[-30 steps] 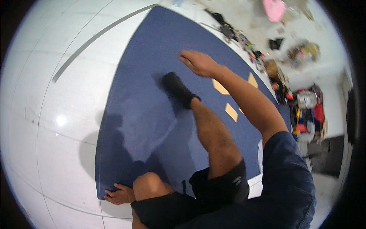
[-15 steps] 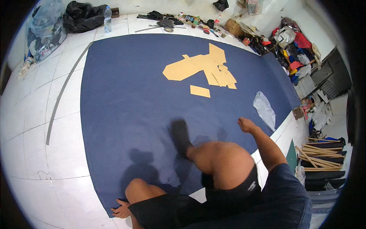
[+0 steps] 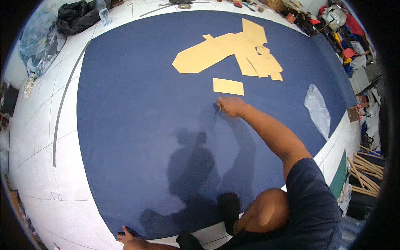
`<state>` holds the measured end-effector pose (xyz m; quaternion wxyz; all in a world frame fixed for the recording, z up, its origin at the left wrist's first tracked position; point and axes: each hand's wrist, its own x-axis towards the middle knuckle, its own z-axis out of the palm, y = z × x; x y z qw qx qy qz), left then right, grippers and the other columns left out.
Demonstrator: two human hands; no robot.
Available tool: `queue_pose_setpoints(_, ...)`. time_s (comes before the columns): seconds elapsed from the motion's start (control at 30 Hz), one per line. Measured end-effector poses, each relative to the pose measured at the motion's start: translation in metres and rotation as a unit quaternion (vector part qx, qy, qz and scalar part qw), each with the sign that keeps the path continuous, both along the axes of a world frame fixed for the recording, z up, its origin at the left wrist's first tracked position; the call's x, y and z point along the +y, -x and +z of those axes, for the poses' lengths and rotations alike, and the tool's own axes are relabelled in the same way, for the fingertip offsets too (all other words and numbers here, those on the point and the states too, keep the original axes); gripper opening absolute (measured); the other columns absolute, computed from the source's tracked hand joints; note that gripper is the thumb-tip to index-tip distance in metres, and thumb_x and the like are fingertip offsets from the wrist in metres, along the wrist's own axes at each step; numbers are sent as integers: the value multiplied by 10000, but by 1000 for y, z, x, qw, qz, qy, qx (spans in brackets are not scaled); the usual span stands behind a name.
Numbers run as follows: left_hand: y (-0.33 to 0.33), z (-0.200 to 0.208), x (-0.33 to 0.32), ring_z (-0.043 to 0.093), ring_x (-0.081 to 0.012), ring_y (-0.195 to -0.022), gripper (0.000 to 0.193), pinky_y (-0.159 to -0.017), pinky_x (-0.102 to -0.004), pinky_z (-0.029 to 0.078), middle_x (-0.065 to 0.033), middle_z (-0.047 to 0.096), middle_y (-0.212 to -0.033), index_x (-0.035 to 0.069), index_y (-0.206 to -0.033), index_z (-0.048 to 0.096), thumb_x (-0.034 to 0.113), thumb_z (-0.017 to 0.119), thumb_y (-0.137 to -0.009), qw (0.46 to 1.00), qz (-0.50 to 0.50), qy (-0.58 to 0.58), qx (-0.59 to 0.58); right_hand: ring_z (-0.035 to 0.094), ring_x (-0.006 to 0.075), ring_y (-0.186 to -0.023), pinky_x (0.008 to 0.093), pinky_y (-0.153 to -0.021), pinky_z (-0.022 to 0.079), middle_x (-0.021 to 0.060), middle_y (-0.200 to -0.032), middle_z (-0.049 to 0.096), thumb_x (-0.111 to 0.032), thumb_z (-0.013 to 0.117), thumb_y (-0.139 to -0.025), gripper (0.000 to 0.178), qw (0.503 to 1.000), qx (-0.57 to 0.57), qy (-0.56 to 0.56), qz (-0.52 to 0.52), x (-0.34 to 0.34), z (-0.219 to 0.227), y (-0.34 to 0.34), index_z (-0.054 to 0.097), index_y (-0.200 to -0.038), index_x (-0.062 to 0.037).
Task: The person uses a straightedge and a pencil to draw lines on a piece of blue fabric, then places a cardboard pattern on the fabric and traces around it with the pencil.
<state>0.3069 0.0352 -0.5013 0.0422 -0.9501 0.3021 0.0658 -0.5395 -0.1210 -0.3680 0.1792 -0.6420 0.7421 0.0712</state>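
Observation:
A large sheet of dark blue material (image 3: 137,108) lies spread on the floor. My right hand (image 3: 233,106) reaches out over its middle, fingers closed on a thin, pale pen-like stick (image 3: 221,97) whose kind is too small to make out. Just beyond that hand is a small rectangular tan card piece (image 3: 228,86). Farther off, several larger tan card pieces (image 3: 212,52) overlap in a loose group. At the sheet's near left corner, my left hand (image 3: 126,236) rests with its visible fingers apart, partly cut off by the lower edge; no object shows in it.
A clear plastic bag (image 3: 317,109) lies on the sheet's right side. A long grey strip (image 3: 62,100) runs along the white tiles at left. A water bottle (image 3: 104,16) and full bags stand at the back left. Wooden sticks (image 3: 364,171) and piled goods line the right.
My right hand has moved left and forward over the sheet, to just short of the small card. My raised leg has drawn back toward the near edge. My left hand stays at the corner.

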Motion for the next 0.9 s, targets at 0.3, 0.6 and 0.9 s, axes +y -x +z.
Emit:
queue_pose_setpoints(0.3,-19,130,126,534,-416,-1209,459,-1035,-506,437,-252,541,-1250,-5,-1254,550,174,772,-894,937,-327,-79,90,533,418,-1303,500,-1064,470,224,-1426,556,-282,518,-1037,415,951,-26,261,-161,-153,-90,43,534,-1409,-99)
queue_pose_setpoints(0.6,3,167,156,602,-366,-1114,395,-970,-450,484,-213,622,-1149,-16,-1241,575,143,733,-917,946,-133,-222,197,693,348,-1056,546,-918,475,191,-1125,719,-276,515,-993,318,984,37,177,-8,-195,-79,-88,657,-1180,-61)
queue_pose_setpoints(0.9,-19,174,40,646,-323,-1048,361,-923,-410,517,-188,668,-1100,-28,-1255,589,114,695,-941,896,-381,-13,227,470,362,-1394,558,-1133,349,170,-1469,542,-352,556,-1018,455,905,-276,138,294,-108,-53,-329,577,-1405,-115)
